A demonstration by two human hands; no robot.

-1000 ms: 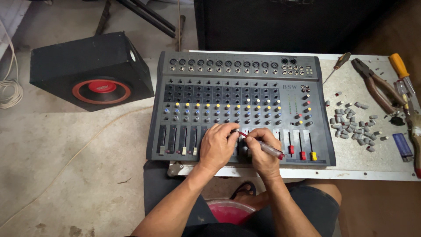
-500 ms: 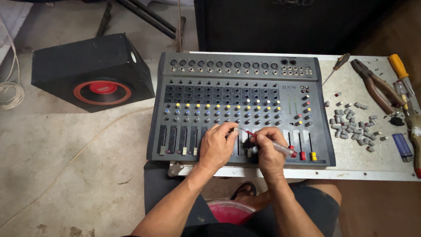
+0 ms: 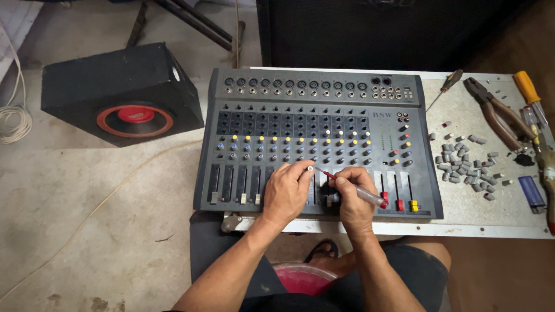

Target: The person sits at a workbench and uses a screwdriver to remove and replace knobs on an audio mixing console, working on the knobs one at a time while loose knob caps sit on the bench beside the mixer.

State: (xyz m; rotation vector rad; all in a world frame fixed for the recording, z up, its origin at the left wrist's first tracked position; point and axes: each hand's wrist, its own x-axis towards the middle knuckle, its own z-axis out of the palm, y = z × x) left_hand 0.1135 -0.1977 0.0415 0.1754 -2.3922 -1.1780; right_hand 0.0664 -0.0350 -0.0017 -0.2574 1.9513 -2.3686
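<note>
Grey, flat audio mixing console [image 3: 324, 115] with rows of coloured knobs lies on the pale worn counter [image 3: 462, 222], near its front edge. Left hand [image 3: 287, 193] rests on the fader section; its fingers [image 3: 303, 169] pinch a small pale cap [image 3: 311, 169]. Right hand [image 3: 352, 199] fingers are closed around a thin clear-handled screwdriver [image 3: 361, 192], tip angled toward the cap. Loose grey caps [image 3: 465, 164] lie right of the console, near red-handled pliers [image 3: 497, 115]. Black speaker box [image 3: 118, 92] sits on the floor, left.
</note>
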